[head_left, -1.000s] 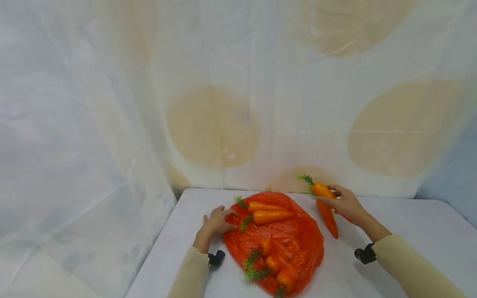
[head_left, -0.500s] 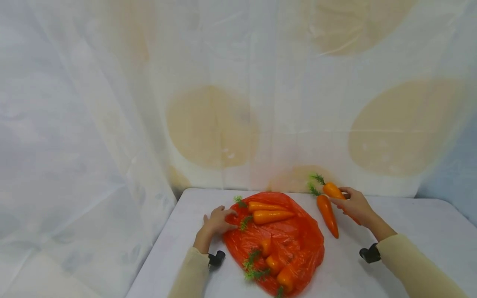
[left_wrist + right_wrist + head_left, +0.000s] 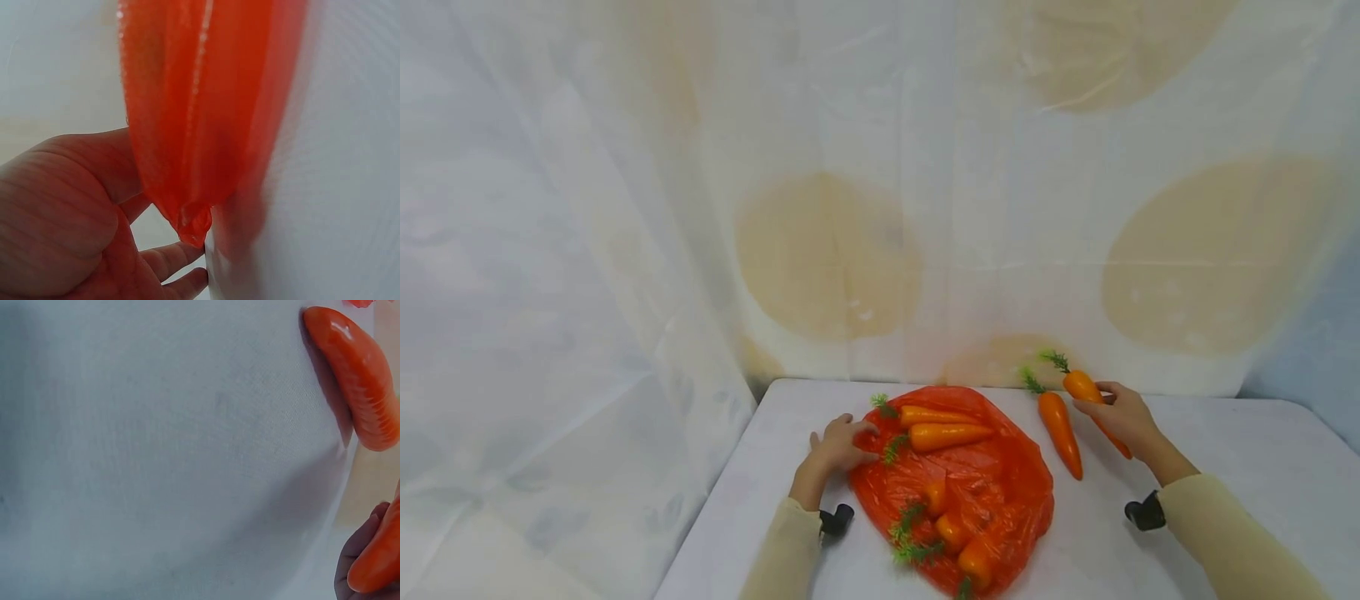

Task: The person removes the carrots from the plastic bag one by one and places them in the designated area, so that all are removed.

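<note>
My right hand [image 3: 1127,419] grips an orange carrot [image 3: 1081,386] with a leafy green top, round its middle, near the back of the table. A second carrot [image 3: 1058,429] lies just left of it. In the right wrist view, the tip of the held carrot [image 3: 375,562] shows by the fingers, and the other carrot [image 3: 359,375] rests above. My left hand [image 3: 838,443] holds the left edge of a red plastic bag [image 3: 1000,467]. In the left wrist view, the bag [image 3: 194,112] hangs between thumb and fingers and partly hides them.
Two carrots [image 3: 947,436] lie on top at the bag's far side. Several more carrots [image 3: 951,532] poke out of its near side, their tops to the left. All are on a white table [image 3: 1247,467] backed by a pale curtain [image 3: 1000,208] with tan spots.
My right hand has moved right with its carrot, away from the other carrot, which is now fully visible. The left hand and the bag have stayed where they were.
</note>
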The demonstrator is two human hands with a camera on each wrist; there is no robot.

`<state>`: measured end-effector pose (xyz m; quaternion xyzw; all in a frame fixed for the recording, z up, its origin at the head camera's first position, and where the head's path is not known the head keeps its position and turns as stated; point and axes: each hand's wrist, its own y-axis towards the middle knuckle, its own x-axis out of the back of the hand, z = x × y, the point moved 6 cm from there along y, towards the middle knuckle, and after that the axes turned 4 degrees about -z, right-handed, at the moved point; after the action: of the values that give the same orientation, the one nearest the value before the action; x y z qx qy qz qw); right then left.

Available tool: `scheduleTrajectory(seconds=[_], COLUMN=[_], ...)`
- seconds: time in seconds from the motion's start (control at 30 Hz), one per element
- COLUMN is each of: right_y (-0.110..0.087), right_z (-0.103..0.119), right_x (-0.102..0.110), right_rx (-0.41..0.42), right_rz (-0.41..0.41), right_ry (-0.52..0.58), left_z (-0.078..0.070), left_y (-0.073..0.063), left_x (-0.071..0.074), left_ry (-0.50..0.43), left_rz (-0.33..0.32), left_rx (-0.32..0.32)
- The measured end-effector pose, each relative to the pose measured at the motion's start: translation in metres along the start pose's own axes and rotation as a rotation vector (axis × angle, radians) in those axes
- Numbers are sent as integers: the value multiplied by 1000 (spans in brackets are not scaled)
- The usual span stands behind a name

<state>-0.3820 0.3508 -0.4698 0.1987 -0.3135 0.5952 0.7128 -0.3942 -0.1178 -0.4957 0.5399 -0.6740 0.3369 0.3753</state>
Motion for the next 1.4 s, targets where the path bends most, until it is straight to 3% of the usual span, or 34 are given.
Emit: scheduleTrajectory(seconds=[0.57,0.8,0.97,1.2,1.4], right_y=[8,4,6,9,13], right_z=[-30,-32,-29,-33,-33], right_x=[-1,-5,-8,-10,-8], right_rx=[-93,-185,-207,-197,-105], right_rz=[-33,-14,9,21,79], right_ry=[78,85,10,7,-26], left_z=[-1,1,1,2,1], left_y=[-2,-2,-2,-2,-1], left_x=[2,-1,-1,0,0], left_ry=[-4,10,4,2,3], left_rz=[-4,-10,-9,-6,-10], left_rx=[0,-6,-12,2,-4])
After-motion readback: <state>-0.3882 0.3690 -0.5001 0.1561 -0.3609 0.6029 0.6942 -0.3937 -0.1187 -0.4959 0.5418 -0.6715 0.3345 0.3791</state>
